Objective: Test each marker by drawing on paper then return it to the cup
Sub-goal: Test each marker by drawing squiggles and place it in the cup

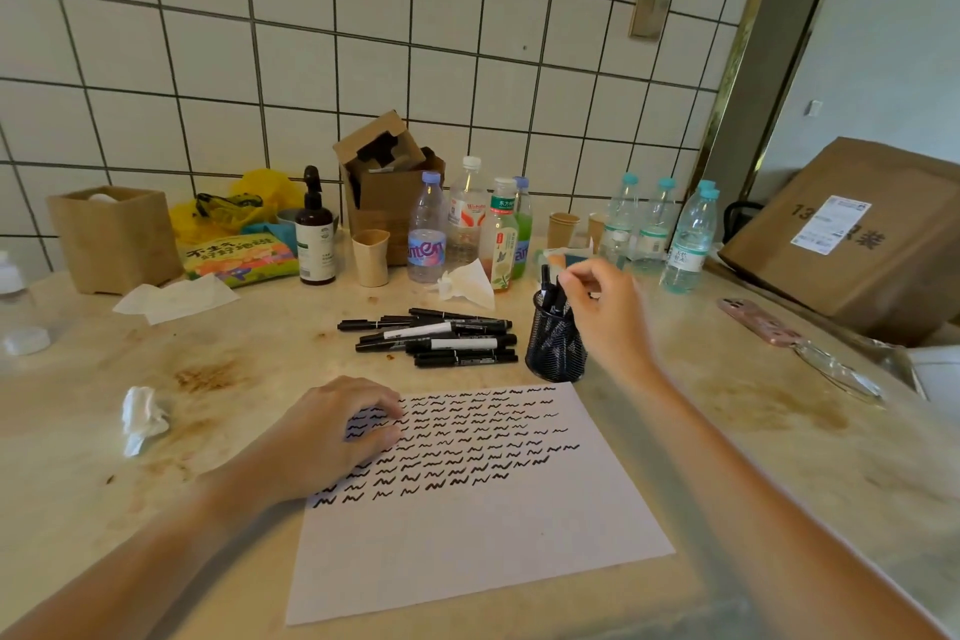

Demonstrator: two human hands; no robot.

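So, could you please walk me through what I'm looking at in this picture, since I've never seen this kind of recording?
There is no machine here: the single picture comes from a wide-angle camera worn on a person's head, looking forward and down at their two bare hands. The left hand rests on a sheet of paper covered with rows of black squiggles, holding it steady. The right hand is over a black mesh cup with its fingertips at the markers in the cup; whether its grip has closed on one I cannot tell. A pile of black markers lies on the stained counter beside the cup. Behind stand water bottles, paper cups and cardboard boxes; a crumpled tissue lies at left.
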